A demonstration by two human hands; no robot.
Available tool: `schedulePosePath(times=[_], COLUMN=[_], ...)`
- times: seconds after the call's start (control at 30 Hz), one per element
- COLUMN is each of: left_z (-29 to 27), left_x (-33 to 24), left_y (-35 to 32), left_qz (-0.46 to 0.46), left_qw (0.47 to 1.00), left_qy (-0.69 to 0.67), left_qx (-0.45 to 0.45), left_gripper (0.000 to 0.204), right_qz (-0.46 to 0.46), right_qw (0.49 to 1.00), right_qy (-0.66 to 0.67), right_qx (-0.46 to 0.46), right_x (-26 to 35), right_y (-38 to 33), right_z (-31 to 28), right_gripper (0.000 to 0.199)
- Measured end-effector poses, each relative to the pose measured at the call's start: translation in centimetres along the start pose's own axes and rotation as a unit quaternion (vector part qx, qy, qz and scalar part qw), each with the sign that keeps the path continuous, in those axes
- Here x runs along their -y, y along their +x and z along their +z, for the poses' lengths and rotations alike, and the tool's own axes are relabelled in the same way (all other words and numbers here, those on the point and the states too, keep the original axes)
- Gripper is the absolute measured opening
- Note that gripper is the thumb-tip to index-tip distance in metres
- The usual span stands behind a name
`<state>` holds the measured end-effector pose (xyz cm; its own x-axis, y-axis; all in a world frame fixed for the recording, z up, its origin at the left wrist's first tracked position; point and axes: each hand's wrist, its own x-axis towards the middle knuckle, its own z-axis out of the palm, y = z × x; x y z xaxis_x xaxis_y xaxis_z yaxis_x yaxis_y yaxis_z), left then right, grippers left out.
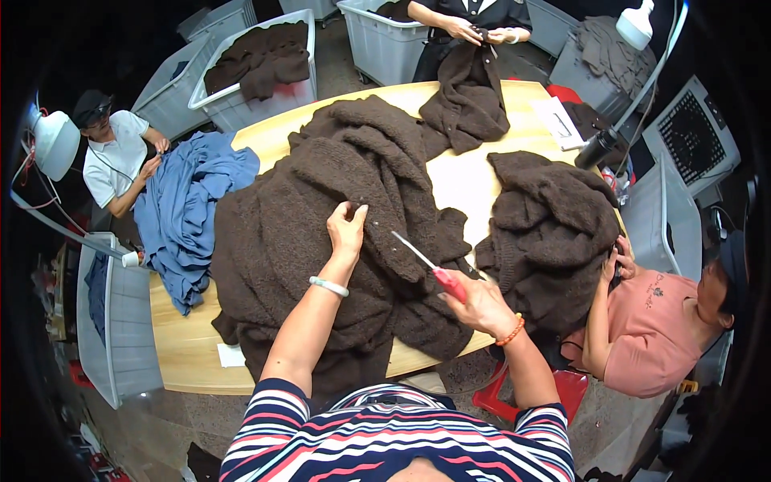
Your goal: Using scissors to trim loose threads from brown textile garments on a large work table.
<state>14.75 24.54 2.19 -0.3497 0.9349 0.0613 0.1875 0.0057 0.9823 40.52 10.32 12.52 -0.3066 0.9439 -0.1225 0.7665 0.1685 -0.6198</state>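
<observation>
A big heap of dark brown knitted garment (281, 233) spreads over the table in front of me. Over its middle is my left hand (346, 229), fingers curled in and thumb raised near them; anything small between them is too small to make out. My right hand (480, 304) is closed around a red-handled tool (450, 284) with a slim, pointed metal blade. The blade points up and left above the brown fabric, apart from my left hand. Small pale specks show on the cloth near its tip.
The pale wooden table (189, 353) also bears blue garments (197, 193) at left and another brown garment (554, 209) at right. Three co-workers handle garments around it. Lamps (634, 28) stand at the sides. Grey bins (301, 80) and a red stool (566, 394) surround the table.
</observation>
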Motion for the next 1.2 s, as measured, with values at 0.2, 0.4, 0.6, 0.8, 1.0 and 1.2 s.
schedulePosePath(times=[0.2, 0.4, 0.6, 0.8, 1.0, 1.2], left_z=[-1.3, -2.1, -2.1, -2.5, -2.0, -0.8], left_x=[2.1, 3.1, 3.0, 3.1, -0.8, 1.9], left_y=[0.5, 0.2, 0.3, 0.3, -2.5, -3.6], left_qz=[0.020, 0.020, 0.019, 0.014, -0.157, -0.079], left_qw=[0.994, 0.992, 0.991, 0.988, 0.981, 0.993], left_qy=[-0.099, -0.113, -0.119, -0.140, -0.058, -0.036], left_qx=[0.037, 0.053, 0.065, 0.055, 0.099, 0.080], left_gripper=[0.015, 0.020, 0.021, 0.027, 0.069, 0.031], right_qz=[0.019, 0.007, -0.002, -0.004, 0.013, 0.025], right_qw=[0.998, 0.997, 0.998, 0.998, 1.000, 0.998], right_qy=[-0.052, -0.074, -0.069, -0.045, -0.017, -0.047], right_qx=[-0.016, 0.029, -0.002, 0.038, 0.012, 0.014], right_x=[5.2, 4.6, 5.4, 5.2, 1.9, 2.9], right_y=[3.5, 4.1, 5.3, 4.6, 1.4, 1.4], right_z=[-0.7, -0.3, 0.6, 1.0, 1.0, 1.2], right_gripper=[0.033, 0.030, 0.027, 0.027, 0.030, 0.028])
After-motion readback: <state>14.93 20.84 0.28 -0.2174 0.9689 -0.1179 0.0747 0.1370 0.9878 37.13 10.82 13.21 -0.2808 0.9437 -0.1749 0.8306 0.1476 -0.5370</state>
